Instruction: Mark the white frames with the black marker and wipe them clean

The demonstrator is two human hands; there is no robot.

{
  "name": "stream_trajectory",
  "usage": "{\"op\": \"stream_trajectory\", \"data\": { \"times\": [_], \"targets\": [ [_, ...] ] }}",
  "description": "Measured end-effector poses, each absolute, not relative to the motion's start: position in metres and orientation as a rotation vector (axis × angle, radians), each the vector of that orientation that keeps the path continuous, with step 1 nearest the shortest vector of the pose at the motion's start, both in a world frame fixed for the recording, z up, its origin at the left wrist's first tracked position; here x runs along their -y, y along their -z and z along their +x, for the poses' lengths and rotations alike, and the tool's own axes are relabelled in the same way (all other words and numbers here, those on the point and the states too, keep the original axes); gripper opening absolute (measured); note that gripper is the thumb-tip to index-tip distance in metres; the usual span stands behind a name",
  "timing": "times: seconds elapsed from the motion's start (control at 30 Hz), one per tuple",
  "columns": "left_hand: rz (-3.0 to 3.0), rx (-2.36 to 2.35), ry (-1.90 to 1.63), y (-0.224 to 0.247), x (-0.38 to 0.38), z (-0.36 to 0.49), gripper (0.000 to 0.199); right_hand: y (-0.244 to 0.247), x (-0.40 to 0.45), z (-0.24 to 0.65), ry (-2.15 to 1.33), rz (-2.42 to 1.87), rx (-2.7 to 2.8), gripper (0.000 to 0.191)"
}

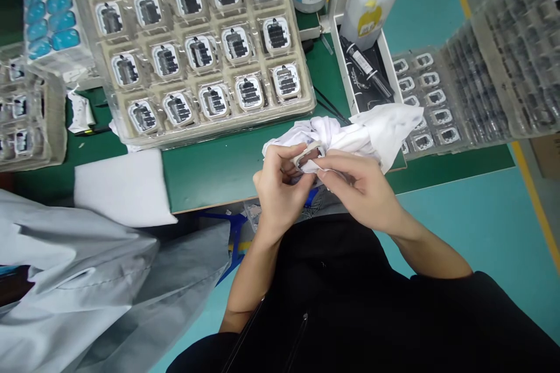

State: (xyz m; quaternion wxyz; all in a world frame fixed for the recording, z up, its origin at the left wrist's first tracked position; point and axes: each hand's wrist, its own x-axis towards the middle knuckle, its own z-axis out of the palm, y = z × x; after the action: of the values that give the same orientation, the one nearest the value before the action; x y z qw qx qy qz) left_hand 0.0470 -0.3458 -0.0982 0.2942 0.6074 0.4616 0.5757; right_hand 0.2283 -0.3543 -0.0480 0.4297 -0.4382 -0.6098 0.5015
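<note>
My left hand (283, 189) grips a small white rounded-square frame (308, 154) by its edge, thumb below and fingers behind. Pinched in my right hand (361, 186) is part of a white cloth (380, 131), which touches the frame's lower right side. More of the cloth lies bunched behind both hands at the bench edge. Beyond them a clear plastic tray (210, 125) holds rows of similar white frames with dark inserts, one in each pocket. Fingers partly cover the frame's inner side.
A white box (345, 78) holds a pump bottle (370, 9) and a black marker (367, 67). Stacked trays (494, 58) stand at right. A white foam sheet (122, 186) overhangs the green bench (210, 178). At left are blue-capped items (52, 11) and a co-worker's grey sleeve (65, 268).
</note>
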Motion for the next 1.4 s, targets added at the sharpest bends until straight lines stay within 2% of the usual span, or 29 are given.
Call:
{"op": "stream_trajectory", "data": {
  "times": [0.33,0.5,0.73,0.9,1.03,1.17,1.4],
  "targets": [
    [1.645,-1.298,-1.506,0.099,0.347,0.047,0.033,0.047,0.354,0.229,-1.291,-1.104,1.494,0.020],
    [1.694,-1.304,-1.550,0.100,0.348,0.047,0.040,0.048,0.355,0.228,-1.271,-1.087,1.518,0.022],
    [1.531,-1.322,-1.487,0.098,0.349,0.048,0.038,0.050,0.357,0.227,-1.231,-1.112,1.479,0.021],
    [1.356,-1.206,-1.495,0.091,0.343,0.050,0.048,0.049,0.357,0.236,-1.259,-1.140,1.409,0.016],
    [1.346,-1.195,-1.506,0.090,0.342,0.051,0.059,0.046,0.356,0.241,-1.288,-1.153,1.354,0.025],
    [1.302,-1.158,-1.519,0.092,0.344,0.051,0.061,0.046,0.354,0.241,-1.156,-1.136,1.369,0.024],
    [1.257,-1.042,-1.473,0.091,0.347,0.054,0.059,0.061,0.358,0.236,-0.916,-1.092,1.395,0.008]
  ]
}}
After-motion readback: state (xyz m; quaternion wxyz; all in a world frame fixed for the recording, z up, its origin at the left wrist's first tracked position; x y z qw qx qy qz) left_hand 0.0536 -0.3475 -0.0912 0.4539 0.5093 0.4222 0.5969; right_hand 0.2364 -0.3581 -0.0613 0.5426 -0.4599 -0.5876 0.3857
